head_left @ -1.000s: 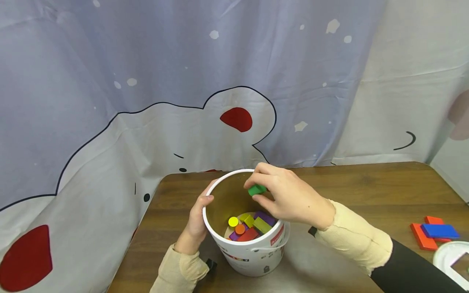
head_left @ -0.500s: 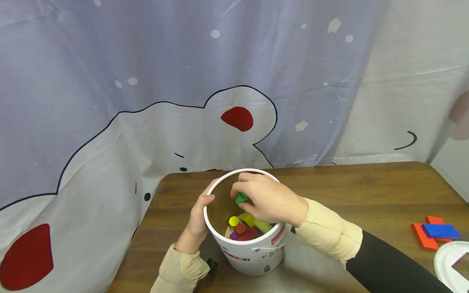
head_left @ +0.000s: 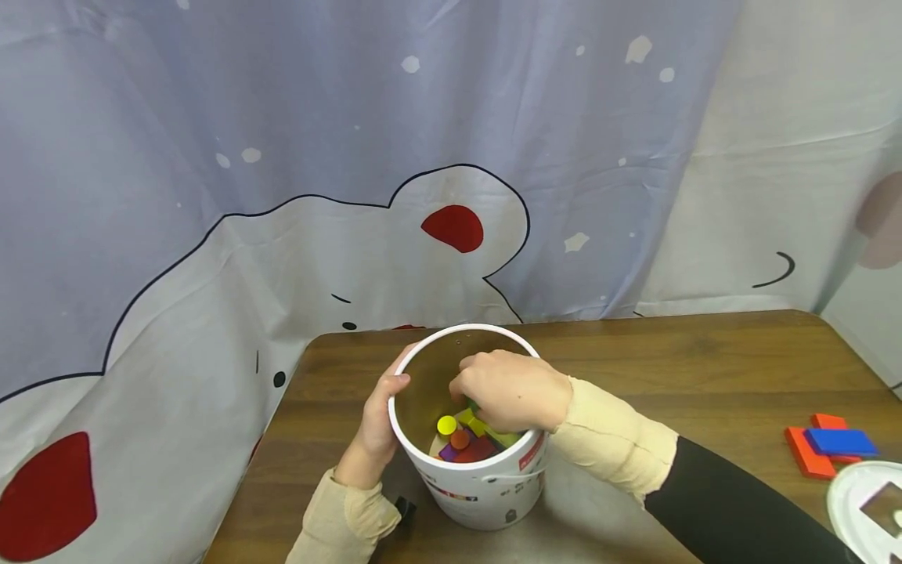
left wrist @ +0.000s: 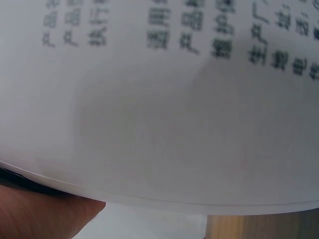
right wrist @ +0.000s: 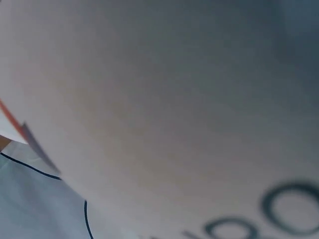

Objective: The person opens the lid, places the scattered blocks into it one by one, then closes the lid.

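Note:
A white bucket (head_left: 486,501) stands on the table with its mouth tipped toward the camera. My left hand (head_left: 379,417) grips its left side, thumb over the rim. In the left wrist view the printed bucket wall (left wrist: 159,129) fills most of the frame, with part of a finger (left wrist: 45,215) below. Down inside the bucket, my right hand (head_left: 510,390) holds a green block (head_left: 473,405), mostly hidden by the fingers. Under it lie a yellow cylinder (head_left: 447,425), an orange cylinder (head_left: 460,439), a red block (head_left: 476,450) and other coloured blocks. Bucket wall (right wrist: 149,124) fills the right wrist view.
On the right of the wooden table (head_left: 676,360), a blue block (head_left: 842,442) lies across red blocks (head_left: 806,454). Near them is a white lid (head_left: 844,501) with shaped cut-outs. A patterned curtain (head_left: 317,117) hangs behind the table.
My right hand has moved left and down into the bucket with the green block, which is now mostly covered. The left hand keeps its grip on the bucket.

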### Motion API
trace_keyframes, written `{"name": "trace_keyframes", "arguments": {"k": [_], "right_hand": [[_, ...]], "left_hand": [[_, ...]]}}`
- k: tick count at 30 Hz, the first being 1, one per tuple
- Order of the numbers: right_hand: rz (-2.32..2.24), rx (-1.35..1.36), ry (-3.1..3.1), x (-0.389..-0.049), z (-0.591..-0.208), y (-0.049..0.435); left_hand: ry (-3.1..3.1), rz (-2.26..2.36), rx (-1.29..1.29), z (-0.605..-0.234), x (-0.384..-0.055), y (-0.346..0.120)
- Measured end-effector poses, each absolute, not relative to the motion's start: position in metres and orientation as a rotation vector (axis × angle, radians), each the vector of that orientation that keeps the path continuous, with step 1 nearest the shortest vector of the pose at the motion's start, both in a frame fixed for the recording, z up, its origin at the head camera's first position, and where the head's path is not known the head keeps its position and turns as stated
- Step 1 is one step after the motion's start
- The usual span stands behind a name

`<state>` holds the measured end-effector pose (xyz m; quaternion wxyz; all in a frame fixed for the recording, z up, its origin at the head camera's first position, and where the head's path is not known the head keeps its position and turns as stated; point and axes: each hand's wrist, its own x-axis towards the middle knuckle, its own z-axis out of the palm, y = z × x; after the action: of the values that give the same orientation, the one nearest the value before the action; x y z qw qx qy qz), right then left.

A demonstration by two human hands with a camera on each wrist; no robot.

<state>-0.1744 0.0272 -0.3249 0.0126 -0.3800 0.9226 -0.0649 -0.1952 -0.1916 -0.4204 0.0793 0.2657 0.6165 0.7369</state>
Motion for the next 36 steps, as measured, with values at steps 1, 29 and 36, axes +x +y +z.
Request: {"name": "trace_keyframes", "arguments": {"k": [1,29,36], "right_hand": [[-0.184,-1.182,2.870,-0.175,-0.325,0.027],[-0.176,-1.238,2.934,-0.171,-0.325,0.030],[-0.375,-1.345,2.967,-0.170,-0.324,0.034]], "left_hand": [[1.848,2.207,0.789,-0.421,-0.195,-0.192],[1.828,2.196,0.793,-0.405,-0.186,-0.188],[1.804,2.207,0.865,-0.415,-0.192,-0.190]]}}
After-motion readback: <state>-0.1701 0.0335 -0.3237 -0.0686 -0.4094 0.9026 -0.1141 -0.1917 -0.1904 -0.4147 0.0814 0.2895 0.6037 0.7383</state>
